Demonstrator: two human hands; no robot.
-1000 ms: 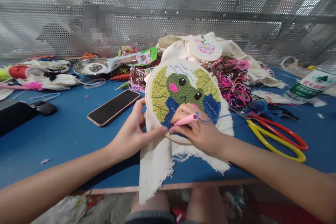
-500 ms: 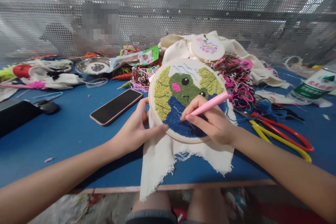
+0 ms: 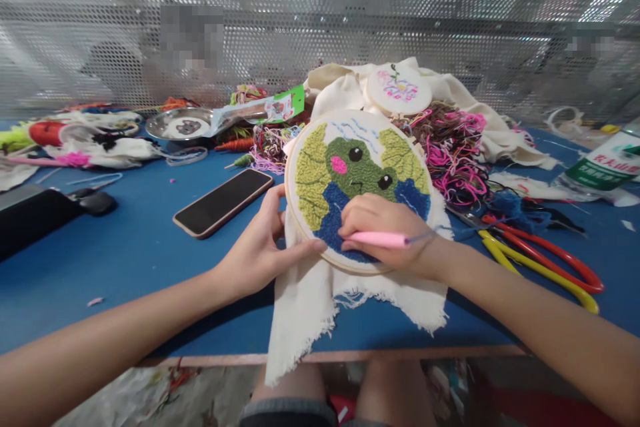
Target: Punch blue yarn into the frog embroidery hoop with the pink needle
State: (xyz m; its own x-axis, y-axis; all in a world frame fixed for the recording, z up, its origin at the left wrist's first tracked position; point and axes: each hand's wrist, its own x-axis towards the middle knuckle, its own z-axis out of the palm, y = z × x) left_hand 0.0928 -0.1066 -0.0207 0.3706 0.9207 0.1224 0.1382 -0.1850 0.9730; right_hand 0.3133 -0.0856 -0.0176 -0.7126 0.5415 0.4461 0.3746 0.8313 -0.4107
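An embroidery hoop with a green frog, leaves and blue yarn stands tilted on the blue table, its cream cloth hanging over the front edge. My left hand grips the hoop's lower left rim, thumb on the front. My right hand is closed round a pink punch needle, held low and nearly level against the blue part of the design. Blue yarn trails from the needle's end to the right.
A phone lies face up left of the hoop. Red and yellow scissors lie on the right. Behind the hoop are tangled pink threads, a second small hoop on cloth, a metal dish and a perforated metal screen.
My right hand has dropped the pink needle from a raised slant to a low, level hold on the blue yarn area. The left hand and hoop have stayed put.
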